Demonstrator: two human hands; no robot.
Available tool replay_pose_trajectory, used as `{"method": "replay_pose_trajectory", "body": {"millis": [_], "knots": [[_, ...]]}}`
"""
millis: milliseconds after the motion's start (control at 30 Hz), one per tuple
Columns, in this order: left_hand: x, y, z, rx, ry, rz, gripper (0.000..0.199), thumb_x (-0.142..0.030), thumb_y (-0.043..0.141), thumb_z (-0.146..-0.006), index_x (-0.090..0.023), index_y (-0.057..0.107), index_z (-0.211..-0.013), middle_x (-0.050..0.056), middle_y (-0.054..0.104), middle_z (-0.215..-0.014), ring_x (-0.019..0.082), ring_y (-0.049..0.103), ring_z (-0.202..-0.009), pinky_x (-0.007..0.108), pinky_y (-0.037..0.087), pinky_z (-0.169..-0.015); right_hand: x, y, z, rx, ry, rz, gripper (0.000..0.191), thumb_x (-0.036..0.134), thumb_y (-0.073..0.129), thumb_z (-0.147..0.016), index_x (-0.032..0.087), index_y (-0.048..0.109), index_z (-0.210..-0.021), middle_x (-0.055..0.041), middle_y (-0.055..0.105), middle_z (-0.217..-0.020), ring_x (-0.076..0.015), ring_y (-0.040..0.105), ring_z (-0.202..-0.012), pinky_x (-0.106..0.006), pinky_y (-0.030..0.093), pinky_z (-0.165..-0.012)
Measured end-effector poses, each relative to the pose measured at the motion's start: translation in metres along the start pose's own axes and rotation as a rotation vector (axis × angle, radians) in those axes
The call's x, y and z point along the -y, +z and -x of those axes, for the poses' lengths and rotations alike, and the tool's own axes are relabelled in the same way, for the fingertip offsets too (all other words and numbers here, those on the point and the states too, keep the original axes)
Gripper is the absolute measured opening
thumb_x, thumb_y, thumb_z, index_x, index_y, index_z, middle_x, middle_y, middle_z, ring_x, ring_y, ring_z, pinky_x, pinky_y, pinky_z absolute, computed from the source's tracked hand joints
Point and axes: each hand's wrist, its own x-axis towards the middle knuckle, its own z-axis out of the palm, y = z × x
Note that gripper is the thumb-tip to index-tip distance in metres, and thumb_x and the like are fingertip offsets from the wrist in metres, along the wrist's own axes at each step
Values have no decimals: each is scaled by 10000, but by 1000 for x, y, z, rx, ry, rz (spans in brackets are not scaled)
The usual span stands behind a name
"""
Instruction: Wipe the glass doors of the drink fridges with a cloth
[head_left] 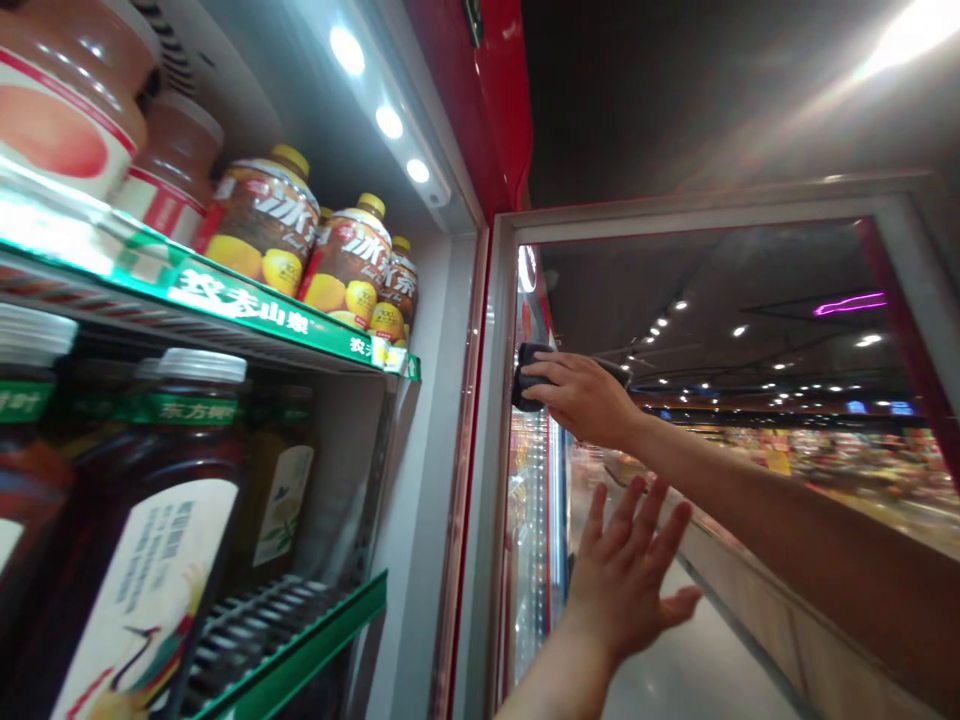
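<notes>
An open glass door (720, 205) with a grey frame stands to the right of a lit drinks fridge. My right hand (589, 395) reaches across it and presses a dark, folded cloth (534, 378) to the glass close to the hinge-side frame. The fingers lie over the cloth. Lower down, my left hand (626, 575) is held up in front of the same pane with its fingers spread and nothing in them. Whether its palm touches the glass I cannot tell.
At left, the fridge's upper shelf (247, 305) carries iced tea bottles (349, 265) and large jars (67, 100). Dark tea bottles (150, 570) stand below, beside a wire rack with a green edge strip (300, 655). Red fridge housing (499, 100) rises above the hinge.
</notes>
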Motion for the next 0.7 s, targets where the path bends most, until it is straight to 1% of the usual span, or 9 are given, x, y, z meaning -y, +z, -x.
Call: {"method": "replay_pose_trajectory", "body": {"millis": [67, 133, 233, 300, 400, 467, 567, 633, 700], "knots": [[0, 0, 0, -5, -8, -4, 797, -614, 442, -929, -209, 270, -1592, 41, 245, -1675, 279, 72, -1577, 521, 44, -1276, -2, -1, 0, -124, 42, -59, 354, 84, 548, -893, 238, 721, -1160, -84, 658, -1318, -253, 552, -1283, -446, 461, -1070], [0, 0, 0, -31, -9, -4, 780, -609, 445, -928, -216, 293, -1585, 37, 262, -1669, 272, 98, -1575, 514, 47, -1277, -3, 2, -10, -206, 46, -72, 368, 127, 516, -941, 237, 684, -1248, -98, 614, -1384, -247, 530, -1312, -444, 454, -1083], [1, 1, 1, -87, 0, -9, 751, -614, 427, -937, -212, 341, -1566, 38, 301, -1655, 274, 155, -1565, 509, 76, -1278, -4, 11, -37, -99, -140, -31, 340, 209, 501, -995, 280, 662, -1286, -53, 588, -1436, -238, 444, -1409, -445, 411, -1137], [3, 1, 1, -94, 5, -19, 736, -616, 422, -941, -215, 367, -1555, 36, 317, -1649, 275, 176, -1560, 507, 96, -1279, -13, 17, -57, -36, -186, 17, 301, 257, 518, -1001, 270, 681, -1253, -51, 608, -1414, -254, 430, -1423, -466, 394, -1153], [4, 0, 1, -79, 12, -30, 715, -628, 418, -938, -238, 401, -1538, 23, 336, -1642, 267, 176, -1560, 497, 108, -1282, -33, 19, -88, -83, -28, 72, 292, 278, 511, -1003, 213, 702, -1214, -98, 609, -1403, -293, 429, -1420, -507, 386, -1153], [4, 1, 1, -86, 10, -30, 708, -638, 415, -935, -247, 423, -1525, 22, 354, -1635, 264, 172, -1561, 493, 110, -1285, -40, 19, -100, -113, 61, 83, 302, 300, 503, -1005, 190, 708, -1198, -115, 602, -1403, -311, 420, -1421, -523, 374, -1159], [4, 3, 2, -98, 12, -26, 713, -640, 417, -935, -239, 426, -1524, 30, 362, -1631, 277, 171, -1561, 512, 111, -1283, -23, 22, -88, -100, 35, 74, 317, 339, 491, -1012, 182, 716, -1171, -108, 615, -1375, -300, 402, -1431, -498, 356, -1182], [4, 5, 3, -103, 13, -21, 721, -632, 418, -938, -228, 406, -1536, 35, 360, -1632, 280, 169, -1561, 519, 116, -1280, -2, 24, -64, -45, -79, 65, 311, 330, 482, -1017, 205, 707, -1192, -87, 617, -1379, -280, 384, -1450, -475, 353, -1191], [4, 6, 4, -104, 7, -11, 734, -626, 412, -943, -220, 372, -1553, 37, 345, -1639, 276, 162, -1563, 517, 118, -1278, 11, 23, -40, 34, -208, 65, 329, 299, 488, -1015, 246, 659, -1291, -59, 580, -1447, -259, 357, -1475, -462, 350, -1196]]}}
